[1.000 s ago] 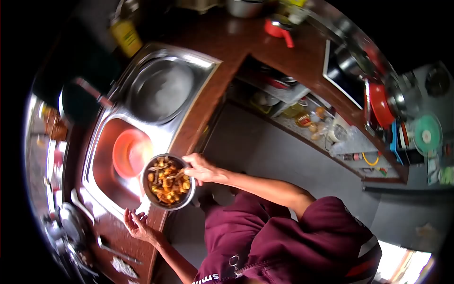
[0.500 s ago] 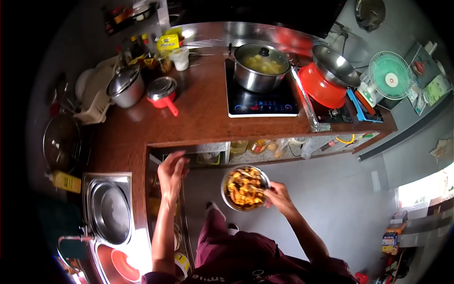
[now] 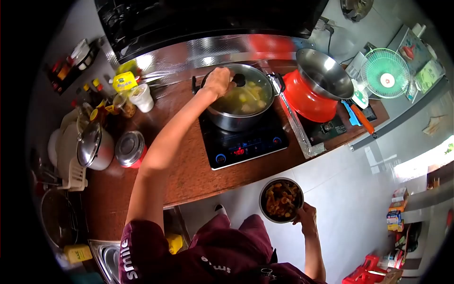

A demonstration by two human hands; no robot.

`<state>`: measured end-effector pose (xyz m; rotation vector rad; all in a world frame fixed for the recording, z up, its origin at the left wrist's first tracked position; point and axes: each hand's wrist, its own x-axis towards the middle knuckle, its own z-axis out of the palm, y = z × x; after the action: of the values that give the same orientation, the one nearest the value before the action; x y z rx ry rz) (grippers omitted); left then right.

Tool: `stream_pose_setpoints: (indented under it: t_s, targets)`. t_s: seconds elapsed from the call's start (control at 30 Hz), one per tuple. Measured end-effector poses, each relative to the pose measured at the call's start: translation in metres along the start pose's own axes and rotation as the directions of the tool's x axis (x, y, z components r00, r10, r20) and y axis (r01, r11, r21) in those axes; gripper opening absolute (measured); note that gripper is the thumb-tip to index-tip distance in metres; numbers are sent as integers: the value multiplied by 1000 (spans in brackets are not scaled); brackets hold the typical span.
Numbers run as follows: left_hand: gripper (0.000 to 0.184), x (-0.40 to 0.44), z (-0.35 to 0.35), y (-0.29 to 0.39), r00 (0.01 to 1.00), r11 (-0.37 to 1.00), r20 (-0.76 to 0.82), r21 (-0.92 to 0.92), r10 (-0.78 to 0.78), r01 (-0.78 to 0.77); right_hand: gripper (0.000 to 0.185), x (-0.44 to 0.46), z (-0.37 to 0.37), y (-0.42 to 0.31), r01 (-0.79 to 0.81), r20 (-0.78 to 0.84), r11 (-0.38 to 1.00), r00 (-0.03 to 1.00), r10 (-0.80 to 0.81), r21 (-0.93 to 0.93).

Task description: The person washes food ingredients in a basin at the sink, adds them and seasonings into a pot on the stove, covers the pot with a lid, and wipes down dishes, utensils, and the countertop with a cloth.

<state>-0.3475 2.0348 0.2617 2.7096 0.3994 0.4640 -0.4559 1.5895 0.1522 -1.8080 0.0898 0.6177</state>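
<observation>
My left hand [image 3: 219,82] is closed at the black knob [image 3: 239,80] of a glass lid [image 3: 253,78]. The lid lies over a steel pot [image 3: 234,122] with pale chunks in yellowish liquid, on a black induction cooker [image 3: 246,146] with a lit red display. In my right hand [image 3: 306,217], a round metal bowl [image 3: 261,202] is gripped by its right edge, over the floor in front of the counter. Browned, reddish food pieces [image 3: 280,200] fill the bowl, and a utensil handle seems to lie by my fingers.
Right of the pot, a metal wok [image 3: 326,75] rests on a red basin [image 3: 307,102], near a green fan [image 3: 385,73]. Leftward on the brown counter [image 3: 189,175] stand a lidded pot [image 3: 97,146], a red lidded pan [image 3: 131,149], a white tub [image 3: 142,98] and bottles. A sink [image 3: 109,258] is at lower left.
The view has turned from the sink to the cooker. My left hand has gone from empty and open to the lid knob. The bowl, still in my right hand, has moved away from the sink.
</observation>
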Motion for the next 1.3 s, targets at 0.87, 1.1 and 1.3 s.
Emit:
stream_pose_setpoints:
  t_s: [0.87, 1.1, 1.3]
  targets:
    - [29, -18, -99, 0, 979, 985, -123, -66, -165, 158, 22, 174, -105, -92, 125, 406, 985, 911, -66, -120]
    - [17, -171, -152, -31, 846, 882, -341, 89, -410, 463, 18, 196, -92, -135, 216, 502, 961, 858, -104, -170]
    - [14, -282, -154, -58, 689, 702, -349, 110, -636, 704, 20, 203, -60, -217, 402, 499, 866, 839, -219, -296]
